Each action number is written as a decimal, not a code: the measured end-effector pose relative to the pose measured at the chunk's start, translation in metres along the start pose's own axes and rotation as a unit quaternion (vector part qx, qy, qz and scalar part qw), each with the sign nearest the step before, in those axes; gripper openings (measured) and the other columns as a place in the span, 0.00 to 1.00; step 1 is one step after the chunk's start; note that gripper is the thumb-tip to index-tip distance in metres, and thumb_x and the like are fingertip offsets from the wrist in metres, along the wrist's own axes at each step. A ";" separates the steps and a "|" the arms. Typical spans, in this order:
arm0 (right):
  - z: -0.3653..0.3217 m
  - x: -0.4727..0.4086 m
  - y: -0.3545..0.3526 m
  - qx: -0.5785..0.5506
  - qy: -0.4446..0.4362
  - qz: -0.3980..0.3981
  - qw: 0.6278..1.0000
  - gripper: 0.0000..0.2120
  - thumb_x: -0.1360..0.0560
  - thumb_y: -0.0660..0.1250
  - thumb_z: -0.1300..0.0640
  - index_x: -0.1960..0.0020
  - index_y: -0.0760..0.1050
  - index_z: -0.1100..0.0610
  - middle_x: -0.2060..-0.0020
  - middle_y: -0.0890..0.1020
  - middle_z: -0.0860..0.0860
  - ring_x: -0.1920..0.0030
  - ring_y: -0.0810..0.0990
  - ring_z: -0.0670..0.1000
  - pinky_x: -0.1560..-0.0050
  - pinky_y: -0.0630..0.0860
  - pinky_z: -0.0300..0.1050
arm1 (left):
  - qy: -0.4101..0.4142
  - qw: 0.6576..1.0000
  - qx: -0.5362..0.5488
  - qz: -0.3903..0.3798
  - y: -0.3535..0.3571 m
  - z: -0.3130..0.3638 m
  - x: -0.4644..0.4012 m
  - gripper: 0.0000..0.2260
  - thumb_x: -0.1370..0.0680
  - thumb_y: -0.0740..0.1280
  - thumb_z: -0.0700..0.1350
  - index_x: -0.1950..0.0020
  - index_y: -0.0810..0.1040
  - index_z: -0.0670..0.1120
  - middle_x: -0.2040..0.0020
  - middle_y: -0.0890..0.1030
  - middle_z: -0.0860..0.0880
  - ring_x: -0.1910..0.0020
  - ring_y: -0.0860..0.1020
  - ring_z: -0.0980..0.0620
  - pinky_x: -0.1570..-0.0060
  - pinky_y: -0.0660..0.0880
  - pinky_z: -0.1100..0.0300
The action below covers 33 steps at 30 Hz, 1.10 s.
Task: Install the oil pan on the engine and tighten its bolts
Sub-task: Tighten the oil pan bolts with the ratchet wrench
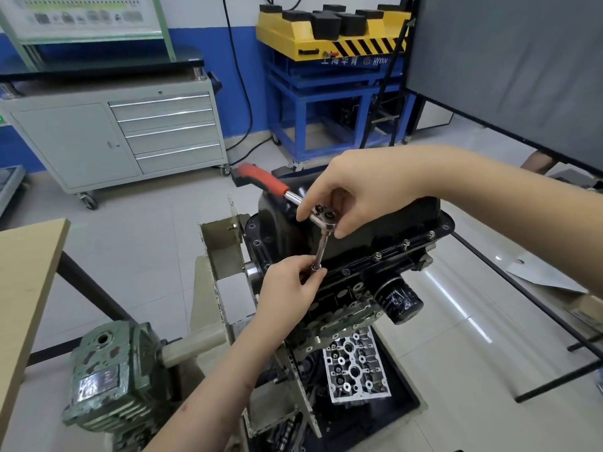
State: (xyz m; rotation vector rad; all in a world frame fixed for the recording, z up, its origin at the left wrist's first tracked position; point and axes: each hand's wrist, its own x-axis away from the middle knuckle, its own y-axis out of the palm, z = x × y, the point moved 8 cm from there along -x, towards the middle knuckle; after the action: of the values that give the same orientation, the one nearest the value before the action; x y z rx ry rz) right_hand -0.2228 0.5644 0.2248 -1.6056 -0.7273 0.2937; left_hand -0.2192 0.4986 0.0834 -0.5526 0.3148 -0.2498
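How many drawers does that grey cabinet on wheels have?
4, stacked on the cabinet right half: top, second, third, bottom. A plain door fills the left half.

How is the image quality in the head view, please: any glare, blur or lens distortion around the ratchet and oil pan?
Head view: wide-angle bending curves the frame edges; window glare streaks the floor; the ratchet, oil pan and both hands, left hand and right hand, are evenly lit and fairly sharp.
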 end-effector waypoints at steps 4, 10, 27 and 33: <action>0.003 -0.003 -0.004 0.050 0.030 0.050 0.997 0.20 0.33 0.70 0.42 0.45 0.76 0.48 0.66 0.76 0.41 0.64 0.73 0.33 0.65 0.69 0.29 | -0.032 0.998 0.052 0.026 -0.004 -0.006 0.003 0.03 0.28 0.70 0.43 0.56 0.82 0.46 0.64 0.80 0.59 0.61 0.79 0.62 0.56 0.75 0.70; 0.003 -0.003 -0.003 0.068 0.072 0.111 0.989 0.23 0.38 0.61 0.31 0.56 0.71 0.49 0.72 0.73 0.44 0.69 0.75 0.45 0.68 0.67 0.41 | -0.063 0.995 0.048 0.064 -0.007 -0.008 0.006 0.04 0.28 0.71 0.46 0.61 0.77 0.52 0.64 0.80 0.55 0.61 0.79 0.57 0.57 0.76 0.63; 0.005 -0.011 -0.004 0.101 0.088 0.028 0.991 0.23 0.30 0.64 0.38 0.47 0.77 0.56 0.73 0.80 0.46 0.68 0.80 0.45 0.68 0.69 0.36 | -0.048 0.998 0.043 -0.006 -0.002 -0.007 0.001 0.06 0.26 0.68 0.44 0.63 0.78 0.54 0.65 0.82 0.51 0.61 0.80 0.53 0.55 0.77 0.57; -0.004 -0.005 -0.001 0.182 0.097 0.097 0.974 0.28 0.30 0.58 0.33 0.56 0.76 0.58 0.69 0.78 0.49 0.65 0.76 0.51 0.71 0.65 0.41 | -0.066 0.995 0.045 0.053 0.000 -0.008 0.003 0.05 0.27 0.70 0.46 0.62 0.77 0.46 0.64 0.80 0.49 0.61 0.78 0.52 0.58 0.75 0.59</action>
State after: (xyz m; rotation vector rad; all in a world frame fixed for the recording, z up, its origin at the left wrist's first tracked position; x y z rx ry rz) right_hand -0.2250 0.5584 0.2251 -1.3320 -0.3415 0.3833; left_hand -0.2191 0.4940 0.0759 -0.4604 0.2032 -0.1242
